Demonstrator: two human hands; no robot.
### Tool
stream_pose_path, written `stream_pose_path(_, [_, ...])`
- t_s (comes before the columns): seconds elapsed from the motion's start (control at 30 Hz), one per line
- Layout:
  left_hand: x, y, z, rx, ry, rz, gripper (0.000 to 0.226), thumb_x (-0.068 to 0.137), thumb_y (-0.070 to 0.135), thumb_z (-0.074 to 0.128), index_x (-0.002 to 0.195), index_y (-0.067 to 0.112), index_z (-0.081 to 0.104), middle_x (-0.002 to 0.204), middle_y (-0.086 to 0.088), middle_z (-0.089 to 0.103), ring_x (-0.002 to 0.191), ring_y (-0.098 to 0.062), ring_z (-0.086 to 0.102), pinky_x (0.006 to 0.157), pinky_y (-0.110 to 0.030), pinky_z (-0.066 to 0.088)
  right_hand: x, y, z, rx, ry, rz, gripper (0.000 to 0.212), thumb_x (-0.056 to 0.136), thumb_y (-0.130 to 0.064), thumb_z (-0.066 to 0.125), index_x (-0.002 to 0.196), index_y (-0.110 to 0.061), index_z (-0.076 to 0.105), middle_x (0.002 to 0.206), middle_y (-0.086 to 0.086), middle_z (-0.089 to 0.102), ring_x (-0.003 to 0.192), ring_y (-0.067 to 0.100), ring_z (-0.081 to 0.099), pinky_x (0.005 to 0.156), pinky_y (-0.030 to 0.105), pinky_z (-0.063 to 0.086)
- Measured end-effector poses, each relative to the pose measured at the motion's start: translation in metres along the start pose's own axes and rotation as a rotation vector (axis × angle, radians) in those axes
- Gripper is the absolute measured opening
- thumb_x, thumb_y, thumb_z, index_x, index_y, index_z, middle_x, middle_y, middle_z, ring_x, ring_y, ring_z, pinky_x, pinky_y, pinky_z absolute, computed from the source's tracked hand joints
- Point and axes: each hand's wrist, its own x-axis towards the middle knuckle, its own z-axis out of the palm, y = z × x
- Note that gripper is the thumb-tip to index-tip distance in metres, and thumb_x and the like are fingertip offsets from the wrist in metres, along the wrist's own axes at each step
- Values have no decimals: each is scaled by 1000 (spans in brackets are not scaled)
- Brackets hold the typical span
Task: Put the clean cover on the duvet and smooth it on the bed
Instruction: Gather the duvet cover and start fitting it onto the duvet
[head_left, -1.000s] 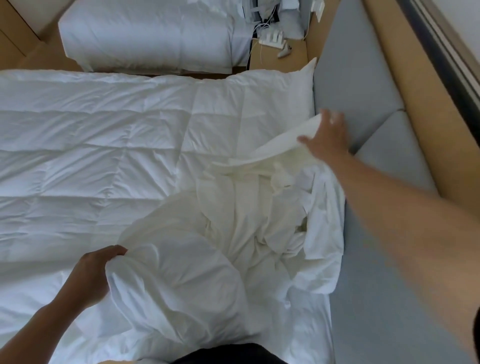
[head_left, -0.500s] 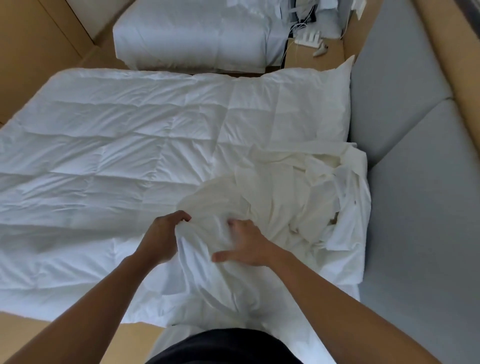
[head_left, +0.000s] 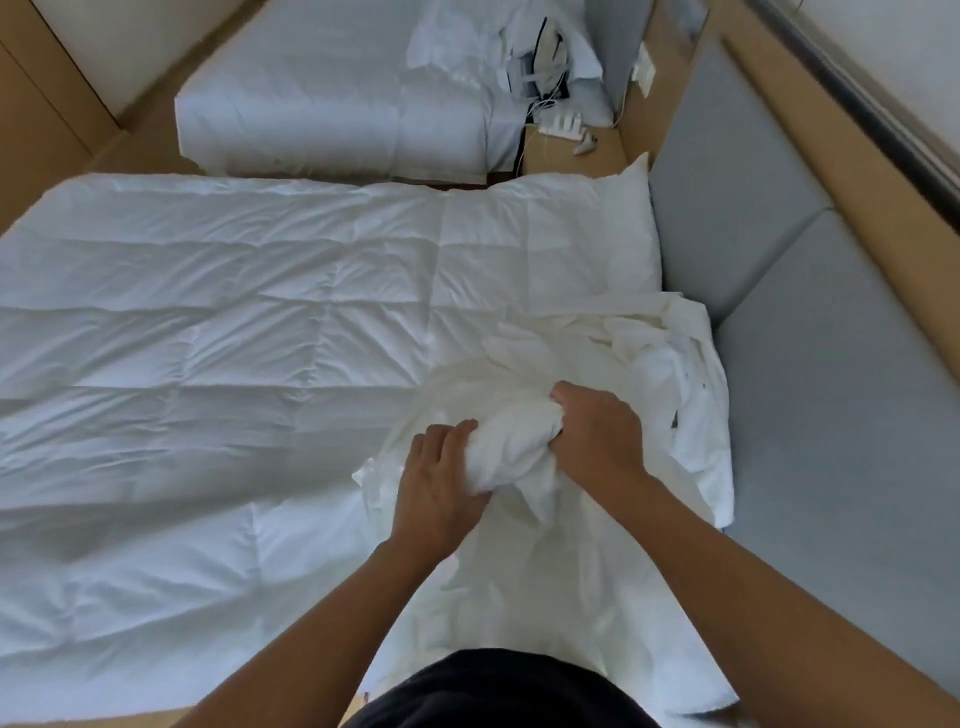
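White cover (head_left: 514, 447): bunched on the duvet (head_left: 208, 338).
Change: right hand (head_left: 597, 441) returned, joins left hand (head_left: 436, 478) gripping it.
Meaning: gathering starts.

A second white bed (head_left: 337, 104) lies beyond, grey padded panels (head_left: 727, 208) to the right, perhaps a power strip (head_left: 563, 125) between.

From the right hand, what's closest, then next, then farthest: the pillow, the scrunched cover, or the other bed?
1. the scrunched cover, gripped by the right hand.
2. the pillow, farther up at the bed's end.
3. the other bed, beyond, upper left.
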Motion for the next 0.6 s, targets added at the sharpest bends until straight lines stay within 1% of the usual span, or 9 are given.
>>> stream_pose_path(0.07, [-18,-4,10,-4,-21,-56,75,65,43,77,129,12,53,111,-6,58,95,-25,54,81,-38,48,-2,-2,-11,-21,56,2,8,78,-10,65,80,-16,59,63,-4,54,56,21,53,51,30,38])
stream_pose_path(0.17, [-39,-19,20,-69,-74,-159,62,60,18,84,113,16,53,97,-5,61,84,-30,61,68,-40,51,-17,0,-17,-17,217,-67,13,72,-9,67,70,-18,56,57,-7,51,49,19,50,45,32,42])
stream_pose_path(0.23, [-38,-27,17,-166,-85,-168,44,61,0,75,100,11,57,86,-7,63,75,-33,63,58,-38,52,-29,4,-20,-79,314,-89,4,70,-13,56,69,-16,58,58,-5,53,48,20,50,44,26,36])
stream_pose_path(0.3, [-28,-26,9,-209,-59,-107,37,61,-7,65,94,8,59,82,-8,63,67,-33,62,51,-35,49,-42,10,-26,-182,436,-74,18,69,-15,45,73,-12,62,63,0,59,54,25,55,53,25,32])
stream_pose_path(0.37, [-14,-21,-2,-225,0,-47,36,60,-5,59,93,10,56,79,-5,61,57,-30,58,46,-31,43,-58,8,-21,-264,530,-41,32,69,-14,45,93,-9,66,92,8,68,82,33,63,74,38,41])
stream_pose_path(0.43, [-2,-13,-13,-226,36,6,36,61,1,54,95,12,56,79,-3,59,52,-29,55,43,-29,43,-76,-19,-1,-231,492,-118,53,68,-10,56,121,-11,59,129,17,60,119,39,56,101,53,38])
stream_pose_path(0.5, [8,-5,-21,-212,50,75,35,62,4,56,95,15,56,77,-2,58,50,-27,54,41,-29,43,-85,-49,27,-240,343,-260,72,72,-22,65,141,-14,46,146,20,49,138,39,43,112,60,29])
stream_pose_path(0.57, [14,3,-27,-183,60,143,33,63,8,59,94,18,53,73,0,56,46,-24,51,40,-26,39,-76,-60,49,-249,233,-229,79,73,-36,69,144,-14,43,142,18,52,133,36,49,109,56,35])
stream_pose_path(0.6, [15,5,-29,-166,69,164,33,62,10,61,93,19,50,72,0,55,45,-22,49,39,-24,36,-65,-58,52,-210,214,-179,73,71,-33,73,137,-14,49,127,15,60,117,33,59,97,50,46])
